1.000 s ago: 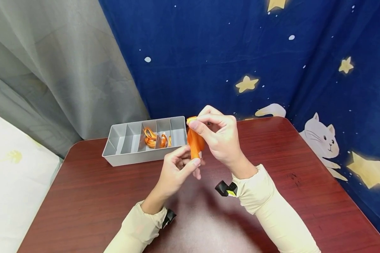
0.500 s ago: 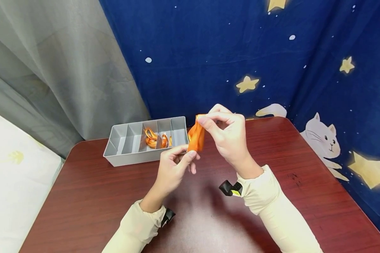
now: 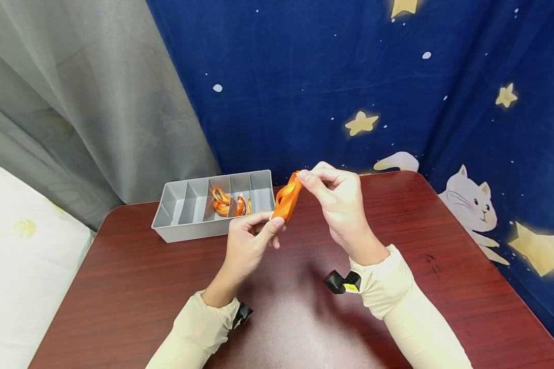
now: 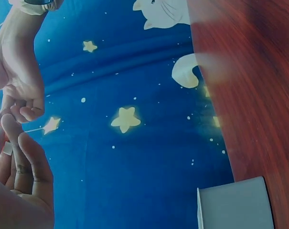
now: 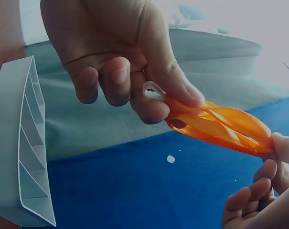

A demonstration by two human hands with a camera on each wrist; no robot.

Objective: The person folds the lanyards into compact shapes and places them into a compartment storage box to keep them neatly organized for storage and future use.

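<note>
A folded bundle of orange ribbon (image 3: 286, 201) is stretched between my two hands above the table. My left hand (image 3: 244, 246) pinches its lower end between thumb and fingers. At the upper end, the thumb and fingers of my right hand (image 3: 342, 207) pinch it. Several twisted loops of the ribbon (image 5: 225, 125) show in the right wrist view, where a small whitish loop (image 5: 154, 90) sticks out beside the left fingers. In the left wrist view the ribbon is mostly cut off at the frame's edge.
Behind my left hand stands a grey divided tray (image 3: 198, 230) with several compartments. Orange ribbon coils (image 3: 220, 201) lie in its middle one, and smaller orange pieces (image 3: 240, 206) sit to their right. The reddish-brown table (image 3: 134, 287) ends at a blue star-patterned curtain (image 3: 304, 92).
My right hand has moved right and turned, drawing its end of the ribbon that way. The left hand has shifted slightly left. The bundle now slants, with gaps showing between its loops.
</note>
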